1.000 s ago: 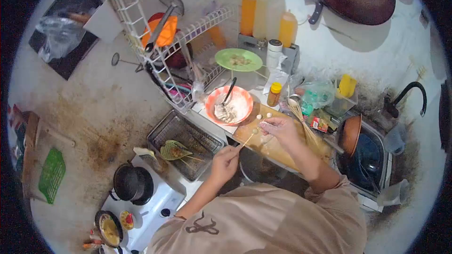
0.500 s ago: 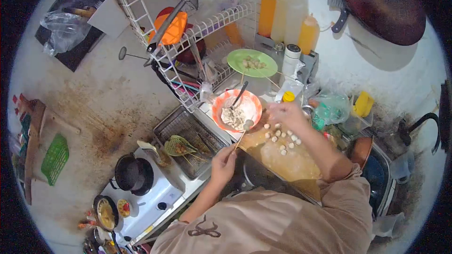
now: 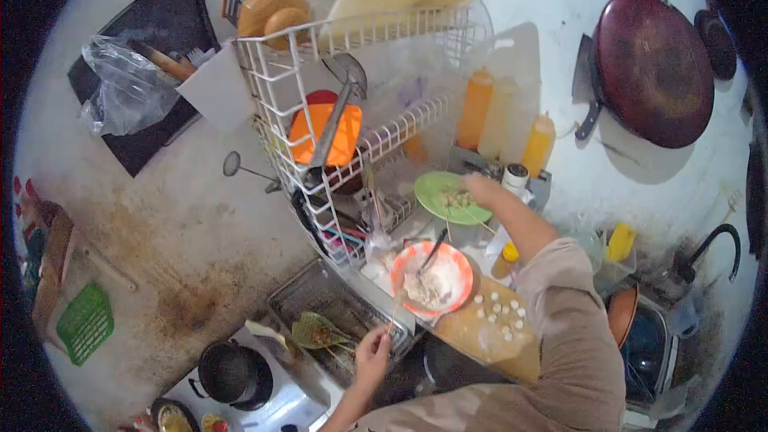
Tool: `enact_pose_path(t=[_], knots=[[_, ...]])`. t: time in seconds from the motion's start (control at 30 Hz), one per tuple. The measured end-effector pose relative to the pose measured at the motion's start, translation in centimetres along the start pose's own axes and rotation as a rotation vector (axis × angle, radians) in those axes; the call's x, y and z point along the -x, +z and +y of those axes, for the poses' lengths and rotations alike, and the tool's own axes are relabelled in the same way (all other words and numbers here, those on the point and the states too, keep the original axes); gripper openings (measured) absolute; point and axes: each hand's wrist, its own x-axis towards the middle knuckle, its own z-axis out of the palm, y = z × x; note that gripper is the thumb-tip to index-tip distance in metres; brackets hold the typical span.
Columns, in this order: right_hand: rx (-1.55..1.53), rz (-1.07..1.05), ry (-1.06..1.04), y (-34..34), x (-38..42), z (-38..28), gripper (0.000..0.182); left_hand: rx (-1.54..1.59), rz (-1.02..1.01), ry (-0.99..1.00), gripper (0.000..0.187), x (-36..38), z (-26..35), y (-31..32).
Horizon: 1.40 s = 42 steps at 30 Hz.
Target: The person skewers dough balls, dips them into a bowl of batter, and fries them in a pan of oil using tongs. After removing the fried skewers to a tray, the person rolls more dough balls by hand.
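Observation:
My left hand (image 3: 373, 354) is low in the middle, its thumb and fingers pinched round a thin wooden skewer (image 3: 393, 323) that points up. My right arm stretches across to a green plate (image 3: 430, 194), where my right hand (image 3: 482, 194) is over the right side, beside small pale pieces of food (image 3: 454, 197). The right fingers look drawn together, but what is in them is hidden. Skewer sticks jut from the plate's near edge. Between the hands stands an orange-and-white bowl (image 3: 465, 302) of pale mixture with a dark-handled spoon (image 3: 436, 246).
Several small white balls (image 3: 498, 309) lie on a wooden board (image 3: 472, 340). A white wire rack (image 3: 292, 64) rises behind. To the left are a metal tray (image 3: 298, 298) with a green strainer (image 3: 310, 330), and a stove with a black pot (image 3: 234, 374). Sauce bottles (image 3: 475, 112) stand at the back.
My right hand has moved from above the balls on the board, up and away to the green plate. The left hand still holds the skewer. The view has shifted upward.

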Motion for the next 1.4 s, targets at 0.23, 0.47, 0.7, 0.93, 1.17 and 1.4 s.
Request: enact_pose_path(t=[0.23,0.47,0.7,0.93,1.17,1.4], knots=[[-0.242,0.044,0.138,0.7,-1.4,-0.2,0.023,0.047,0.031,0.026,0.022,-0.1,0.0,-0.6],[-0.23,0.203,0.182,2.2,-1.3,1.6,0.023,-0.019,0.018,0.104,0.021,-0.5,2.7,0.6],[-1.133,0.232,0.584,-1.8,-1.3,0.6,0.019,-0.092,0.052,0.089,0.02,-1.9,4.4,1.4],[-1.797,0.295,0.25,-9.2,8.6,-14.7,0.017,-0.118,0.035,0.212,0.018,-2.3,7.2,5.0],[-1.855,0.555,0.116,-12.0,15.3,-20.3,0.021,-0.238,0.021,0.557,0.018,-2.0,8.6,8.5],[-1.593,0.702,0.015,-13.1,17.6,-19.4,0.022,-0.378,-0.122,0.717,0.022,-1.7,11.3,9.5]])
